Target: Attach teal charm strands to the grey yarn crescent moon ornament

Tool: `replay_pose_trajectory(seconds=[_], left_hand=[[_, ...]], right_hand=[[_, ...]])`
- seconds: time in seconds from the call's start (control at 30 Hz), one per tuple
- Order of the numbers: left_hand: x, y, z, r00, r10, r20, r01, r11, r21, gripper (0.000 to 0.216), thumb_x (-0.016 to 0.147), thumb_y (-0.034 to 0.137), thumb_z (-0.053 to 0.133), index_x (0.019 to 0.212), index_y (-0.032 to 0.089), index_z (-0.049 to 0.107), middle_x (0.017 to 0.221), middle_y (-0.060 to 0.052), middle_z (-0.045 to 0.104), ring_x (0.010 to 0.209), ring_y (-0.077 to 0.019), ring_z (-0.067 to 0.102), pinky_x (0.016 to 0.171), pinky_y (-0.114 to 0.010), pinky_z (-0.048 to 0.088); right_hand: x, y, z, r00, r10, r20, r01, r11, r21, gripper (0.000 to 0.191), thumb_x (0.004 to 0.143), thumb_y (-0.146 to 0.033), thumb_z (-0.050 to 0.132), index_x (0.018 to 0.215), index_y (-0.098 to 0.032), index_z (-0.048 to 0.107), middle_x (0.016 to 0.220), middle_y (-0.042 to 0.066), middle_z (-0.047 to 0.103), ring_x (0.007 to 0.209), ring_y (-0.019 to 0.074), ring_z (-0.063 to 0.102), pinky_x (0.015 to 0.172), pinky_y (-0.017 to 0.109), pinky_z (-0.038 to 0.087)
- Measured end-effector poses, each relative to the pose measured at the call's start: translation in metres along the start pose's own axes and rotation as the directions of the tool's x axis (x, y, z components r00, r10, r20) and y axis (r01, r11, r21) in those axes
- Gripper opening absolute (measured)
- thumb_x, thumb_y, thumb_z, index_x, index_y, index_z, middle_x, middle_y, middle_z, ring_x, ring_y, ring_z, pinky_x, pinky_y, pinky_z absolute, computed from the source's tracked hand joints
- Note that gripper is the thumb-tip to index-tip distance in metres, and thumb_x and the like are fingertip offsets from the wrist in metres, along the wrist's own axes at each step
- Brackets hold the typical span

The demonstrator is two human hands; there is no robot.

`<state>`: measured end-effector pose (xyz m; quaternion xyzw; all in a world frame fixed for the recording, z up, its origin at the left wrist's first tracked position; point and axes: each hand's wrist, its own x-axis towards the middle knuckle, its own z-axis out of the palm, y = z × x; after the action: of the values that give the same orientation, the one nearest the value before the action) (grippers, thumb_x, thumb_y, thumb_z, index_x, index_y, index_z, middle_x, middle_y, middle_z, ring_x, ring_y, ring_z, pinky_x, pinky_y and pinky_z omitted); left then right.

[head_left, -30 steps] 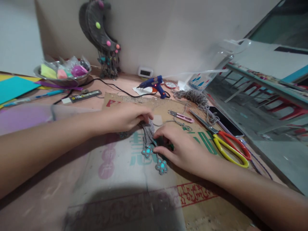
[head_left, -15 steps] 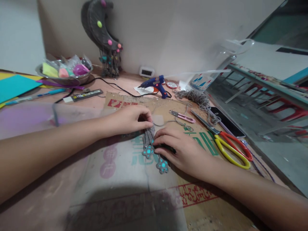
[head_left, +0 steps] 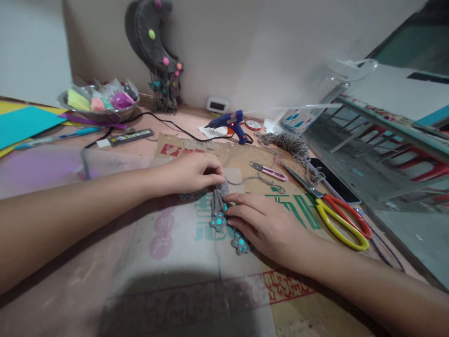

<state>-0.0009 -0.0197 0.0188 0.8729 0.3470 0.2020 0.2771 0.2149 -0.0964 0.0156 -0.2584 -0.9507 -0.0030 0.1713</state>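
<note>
Your left hand point(head_left: 191, 173) has stayed where it was, fingers curled and pinching the far end of the grey yarn-wrapped piece point(head_left: 218, 201) against the cardboard sheet point(head_left: 245, 164) on the tabletop. The change is on the other side: your right hand point(head_left: 270, 224) has flattened out. A second ago its fingers were curled and picking beside the turquoise flower charms point(head_left: 218, 221); now they lie nearly straight, pressing down along the right edge of the yarn piece, with the fingertips just touching the nearer charm. It grips nothing; it is an open palm holding the work flat. The second charm point(head_left: 240, 243) peeks out just under that hand. My read: you have gone from adjusting to pinning the piece in place, so it sits steadier between both hands. To your right, the yellow-and-red scissors point(head_left: 336, 213) and the pink thread snips point(head_left: 269, 171) lie untouched, and the blue glue gun point(head_left: 229, 122) rests farther back, beside the loose grey yarn point(head_left: 287, 142).
</note>
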Motion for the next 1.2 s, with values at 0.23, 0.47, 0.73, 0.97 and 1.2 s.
replay_pose_trajectory(seconds=[0.23,0.47,0.73,0.97,1.2], left_hand=[[-0.002,0.001,-0.004,0.997,0.031,0.076,-0.031,1.0,-0.007,0.014,0.08,0.025,0.061,0.09,0.018,0.066,0.09,-0.001,0.065,0.084,-0.0141,0.059,0.074,-0.024,0.042],[-0.001,0.0,0.004,0.997,0.082,0.015,-0.083,0.995,0.048,0.01,0.079,0.022,0.06,0.086,0.017,0.065,0.088,-0.001,0.065,0.085,-0.0144,0.057,0.075,-0.025,0.042],[-0.001,0.001,0.008,0.997,0.069,-0.023,-0.068,0.995,0.068,0.009,0.079,0.023,0.061,0.085,0.017,0.064,0.086,-0.002,0.066,0.083,-0.0148,0.058,0.073,-0.026,0.042],[0.0,-0.001,0.01,0.997,0.058,-0.051,-0.057,0.998,0.029,0.013,0.084,0.027,0.058,0.083,0.016,0.064,0.084,-0.002,0.066,0.082,-0.0146,0.058,0.074,-0.026,0.042],[-0.001,0.003,0.002,0.997,-0.075,0.02,0.077,0.992,-0.1,0.02,0.083,0.035,0.058,0.086,0.016,0.063,0.081,-0.001,0.068,0.074,-0.0136,0.06,0.067,-0.024,0.042]], right_hand=[[-0.001,-0.003,0.0,1.0,0.007,0.03,-0.006,0.999,-0.047,0.018,0.09,-0.016,0.051,0.1,-0.01,0.064,0.113,0.016,0.064,0.099,0.0229,0.062,0.082,0.038,0.054],[0.002,-0.003,0.0,0.999,0.032,0.035,-0.031,0.998,-0.049,0.019,0.091,-0.021,0.05,0.1,-0.01,0.063,0.103,0.015,0.066,0.095,0.0226,0.062,0.08,0.038,0.054],[0.001,-0.004,-0.002,0.999,0.022,-0.04,-0.022,1.0,-0.02,0.014,0.09,-0.019,0.051,0.09,-0.013,0.063,0.108,0.014,0.067,0.096,0.0213,0.064,0.082,0.037,0.054],[-0.008,-0.009,-0.007,0.988,0.001,0.151,0.019,0.991,-0.135,0.019,0.09,-0.013,0.047,0.1,-0.012,0.062,0.123,0.015,0.06,0.102,0.0249,0.06,0.083,0.041,0.052],[-0.004,-0.016,-0.014,0.979,-0.014,0.202,0.041,0.99,-0.133,0.023,0.092,-0.014,0.041,0.099,-0.012,0.063,0.107,0.015,0.065,0.099,0.0241,0.06,0.082,0.039,0.052]])
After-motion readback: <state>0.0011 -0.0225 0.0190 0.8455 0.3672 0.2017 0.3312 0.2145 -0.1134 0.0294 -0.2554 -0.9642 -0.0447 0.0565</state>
